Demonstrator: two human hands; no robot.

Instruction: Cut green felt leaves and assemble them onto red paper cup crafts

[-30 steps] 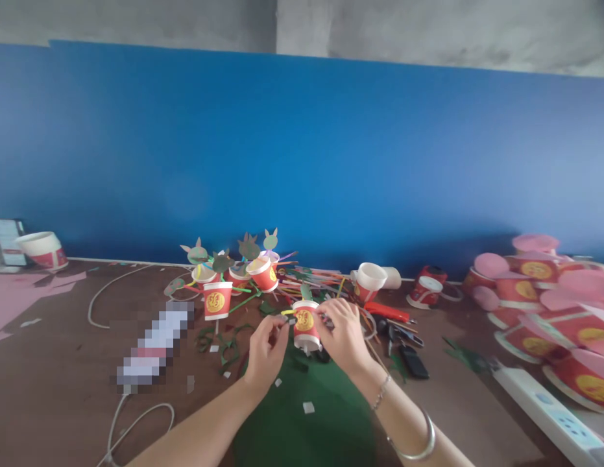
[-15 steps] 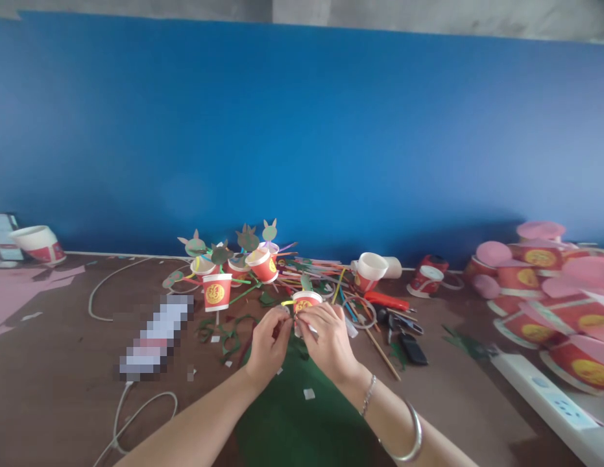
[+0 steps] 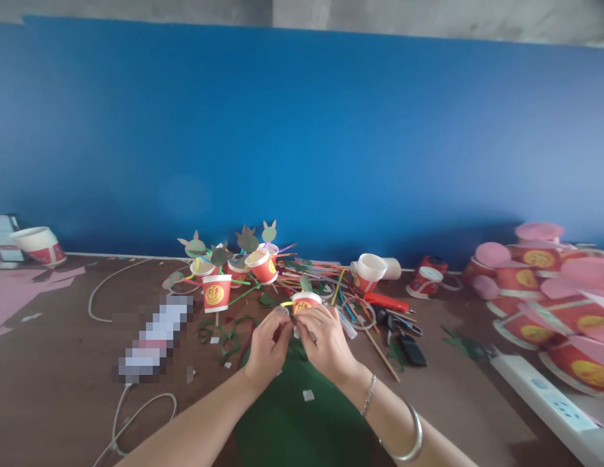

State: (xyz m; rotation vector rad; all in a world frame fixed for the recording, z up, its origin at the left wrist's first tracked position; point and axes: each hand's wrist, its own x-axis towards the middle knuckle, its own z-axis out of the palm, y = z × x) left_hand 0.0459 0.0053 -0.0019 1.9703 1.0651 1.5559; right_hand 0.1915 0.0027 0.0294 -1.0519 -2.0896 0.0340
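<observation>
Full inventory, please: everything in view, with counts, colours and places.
Paper cup: one, red-white, centre
Cups with eared cutouts: several, red-white, centre-left
Plain cups: several, red-white, left and right
Cups with pink discs: many, red-pink, right
Strips and sticks: many, multicoloured, centre back
Ring: one, translucent, centre-right
Tools: several, red and black, centre-right
Sheet: one, dark green, bottom centre
Paper pieces: several, pink, left edge
Power strip: one, white, lower right
Pixelated object: one, pale, left
Cable: at least one, white, left
Scraps: several, white, centre
Table: one, brown, beneath
Partition: one, blue, behind
Bracelets: two, silver, right wrist
Left grip: one, bare, centre
Right grip: one, bare, centre
</observation>
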